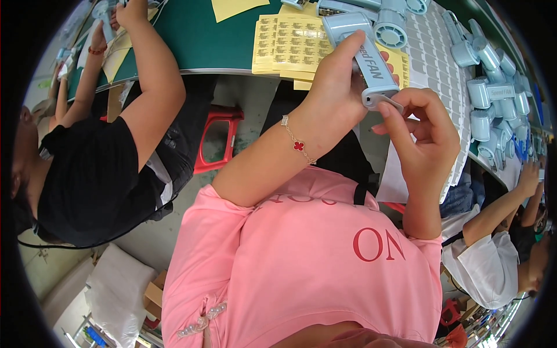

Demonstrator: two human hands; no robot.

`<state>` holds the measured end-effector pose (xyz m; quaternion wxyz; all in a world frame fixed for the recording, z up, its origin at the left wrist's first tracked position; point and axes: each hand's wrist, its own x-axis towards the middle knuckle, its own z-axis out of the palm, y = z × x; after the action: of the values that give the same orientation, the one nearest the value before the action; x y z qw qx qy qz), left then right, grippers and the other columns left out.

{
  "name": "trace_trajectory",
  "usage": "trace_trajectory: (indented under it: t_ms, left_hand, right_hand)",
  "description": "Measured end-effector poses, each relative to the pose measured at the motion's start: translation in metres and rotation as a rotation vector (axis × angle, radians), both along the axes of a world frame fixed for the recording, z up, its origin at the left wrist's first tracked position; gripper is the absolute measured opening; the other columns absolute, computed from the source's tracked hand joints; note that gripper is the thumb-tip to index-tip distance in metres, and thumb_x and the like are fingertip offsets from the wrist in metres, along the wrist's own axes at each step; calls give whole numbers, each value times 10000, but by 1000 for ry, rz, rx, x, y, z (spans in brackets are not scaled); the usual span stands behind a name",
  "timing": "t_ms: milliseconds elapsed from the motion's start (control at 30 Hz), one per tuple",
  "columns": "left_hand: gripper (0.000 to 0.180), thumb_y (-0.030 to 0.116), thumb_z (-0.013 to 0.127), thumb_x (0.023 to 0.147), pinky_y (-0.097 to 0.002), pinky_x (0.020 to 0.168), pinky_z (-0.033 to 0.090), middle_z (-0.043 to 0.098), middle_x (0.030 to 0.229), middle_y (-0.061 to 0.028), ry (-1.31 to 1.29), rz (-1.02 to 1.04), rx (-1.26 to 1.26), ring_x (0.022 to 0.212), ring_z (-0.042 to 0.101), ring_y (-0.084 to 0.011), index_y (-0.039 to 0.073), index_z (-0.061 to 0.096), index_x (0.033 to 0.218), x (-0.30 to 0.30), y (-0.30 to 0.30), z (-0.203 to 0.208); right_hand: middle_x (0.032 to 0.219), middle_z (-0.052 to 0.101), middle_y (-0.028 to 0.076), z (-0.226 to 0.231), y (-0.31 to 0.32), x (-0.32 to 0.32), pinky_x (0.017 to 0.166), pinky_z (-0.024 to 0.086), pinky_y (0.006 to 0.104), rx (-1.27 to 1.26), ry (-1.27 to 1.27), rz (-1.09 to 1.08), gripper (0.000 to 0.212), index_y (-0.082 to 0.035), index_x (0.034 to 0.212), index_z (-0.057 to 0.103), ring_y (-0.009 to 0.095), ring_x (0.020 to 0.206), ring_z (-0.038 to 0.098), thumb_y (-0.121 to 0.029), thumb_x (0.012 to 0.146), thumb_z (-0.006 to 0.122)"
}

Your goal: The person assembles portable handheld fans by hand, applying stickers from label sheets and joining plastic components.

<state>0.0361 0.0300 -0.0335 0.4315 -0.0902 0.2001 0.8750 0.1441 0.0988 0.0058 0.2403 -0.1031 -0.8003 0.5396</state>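
Note:
My left hand [333,87] is wrapped round a light blue handheld fan [370,64], its thumb lying along the upper part of the body. The fan is tilted, with one end toward me. At that near end, my right hand [426,124] pinches a small thin greyish piece [393,103] between thumb and forefinger. This piece touches the fan's end face; whether it is a sticker or a flap I cannot tell. Under and beyond the left hand lie yellow sheets of small printed labels [290,46]. Other light blue fans [391,29] lie just past the held one.
White label sheets [429,52] cover the table to the right, beside a pile of light blue fans [493,95]. The green tabletop [194,35] extends left. A co-worker in black [87,174] sits at left, another in white [487,255] at right. A red stool [217,136] stands below.

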Motion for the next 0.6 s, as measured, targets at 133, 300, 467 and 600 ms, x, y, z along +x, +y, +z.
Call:
trace_trajectory:
  t_ms: [133, 300, 467, 600]
  left_hand:
    - [326, 267, 499, 901, -398, 774, 494, 553, 942, -109, 19, -8, 19, 874, 563, -227, 5, 472, 1094, -1, 0, -3]
    - [317, 265, 494, 905, -396, 774, 492, 549, 937, -109, 4, -15, 25, 871, 560, -226, 8, 473, 1090, -1, 0, -5]
    - [316, 266, 492, 906, -394, 775, 491, 547, 928, -108, -9, -25, 37, 860, 558, -223, 10, 471, 1089, -2, 0, -7]
    - [320, 269, 492, 906, -393, 775, 490, 545, 923, -107, -12, -22, 16, 855, 555, -220, 10, 469, 1093, -1, -1, -5]
  right_hand:
    - [775, 563, 28, -5, 1, -2, 568, 508, 203, 76, 11, -19, 123, 15, 841, 587, 78, 676, 543, 9, 754, 674]
    - [751, 568, 34, -5, 2, -3, 560, 501, 205, 135, 11, -21, 129, 0, 836, 595, 83, 656, 554, 1, 740, 682]
    - [747, 569, 37, -7, 1, -4, 555, 500, 205, 165, 18, -28, 130, -3, 833, 595, 88, 645, 559, 1, 737, 683]
    - [742, 571, 38, -6, 0, -4, 549, 499, 205, 178, 18, -29, 129, -5, 827, 593, 89, 638, 562, 0, 736, 684]
